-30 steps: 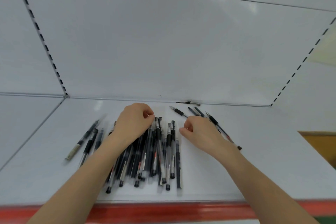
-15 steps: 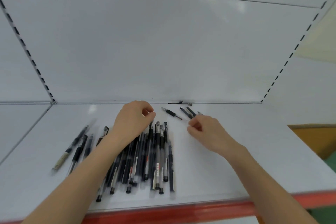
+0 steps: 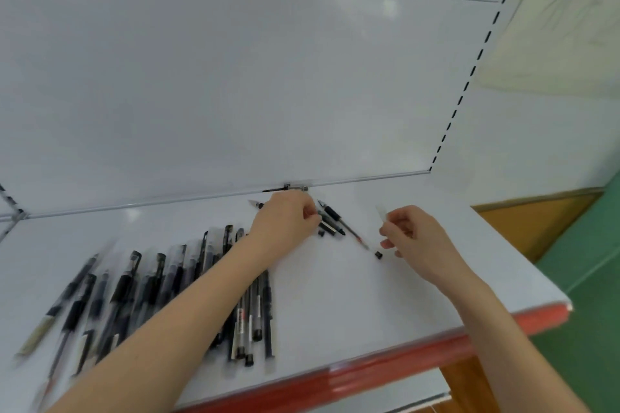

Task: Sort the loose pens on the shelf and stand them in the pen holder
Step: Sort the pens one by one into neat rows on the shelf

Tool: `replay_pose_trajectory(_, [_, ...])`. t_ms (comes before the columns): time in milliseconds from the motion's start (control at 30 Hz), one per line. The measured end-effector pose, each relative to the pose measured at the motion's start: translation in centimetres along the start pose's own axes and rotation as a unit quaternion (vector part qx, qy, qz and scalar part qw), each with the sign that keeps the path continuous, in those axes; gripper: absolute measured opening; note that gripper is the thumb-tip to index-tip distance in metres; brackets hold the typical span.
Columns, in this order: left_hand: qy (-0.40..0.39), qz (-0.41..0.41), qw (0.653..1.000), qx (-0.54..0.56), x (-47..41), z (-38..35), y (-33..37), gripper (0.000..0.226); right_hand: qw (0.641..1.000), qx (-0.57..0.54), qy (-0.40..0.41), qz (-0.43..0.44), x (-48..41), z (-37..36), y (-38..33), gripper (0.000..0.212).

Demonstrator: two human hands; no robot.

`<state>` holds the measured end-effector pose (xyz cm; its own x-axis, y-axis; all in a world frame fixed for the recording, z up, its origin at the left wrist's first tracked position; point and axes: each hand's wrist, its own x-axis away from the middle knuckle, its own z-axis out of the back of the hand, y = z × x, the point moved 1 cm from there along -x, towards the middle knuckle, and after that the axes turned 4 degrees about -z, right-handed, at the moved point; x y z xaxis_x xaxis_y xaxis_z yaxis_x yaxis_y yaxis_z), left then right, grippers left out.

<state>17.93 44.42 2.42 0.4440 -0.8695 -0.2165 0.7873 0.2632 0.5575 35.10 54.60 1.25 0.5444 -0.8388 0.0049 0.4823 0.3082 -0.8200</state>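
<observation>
A heap of black and clear pens (image 3: 161,282) lies on the white shelf (image 3: 335,305), partly under my left forearm. A few loose pens and pen parts (image 3: 339,223) lie near the back edge. My left hand (image 3: 285,223) reaches over them, thumb and forefinger pinched on a short black pen (image 3: 327,226). To the right, my right hand (image 3: 414,238) is raised a little, its fingers closed on a faint clear pen part (image 3: 381,212) that is blurred. A small black cap (image 3: 378,255) rests on the shelf below it. No pen holder is in view.
One more pen (image 3: 285,188) lies along the seam with the white back panel (image 3: 235,94). The shelf's red front lip (image 3: 352,375) runs bottom right. Right of the shelf are a wooden board (image 3: 536,221) and green floor (image 3: 587,329).
The view has swung right. My left hand left the heap and moved right to the loose pens at the back. My right hand pulled away to the right with a clear part.
</observation>
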Motion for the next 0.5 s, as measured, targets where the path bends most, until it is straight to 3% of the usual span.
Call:
replay_pose_trajectory(267, [-0.003,0.052,0.989,-0.139,-1.6,-2.1,0.7,0.024,1.0,0.013,-0.013,0.002,0.1,0.4,0.9,0.003])
replay_pose_trajectory(367, [-0.014,0.072,0.989,-0.128,-1.8,-1.9,0.6,0.025,1.0,0.014,-0.017,0.008,0.2,0.2,1.1,0.012])
replay_pose_trajectory(500, [-0.052,0.059,0.991,-0.107,-1.9,-1.4,0.3,0.026,0.999,0.018,-0.028,0.009,-0.1,-0.1,1.0,0.004])
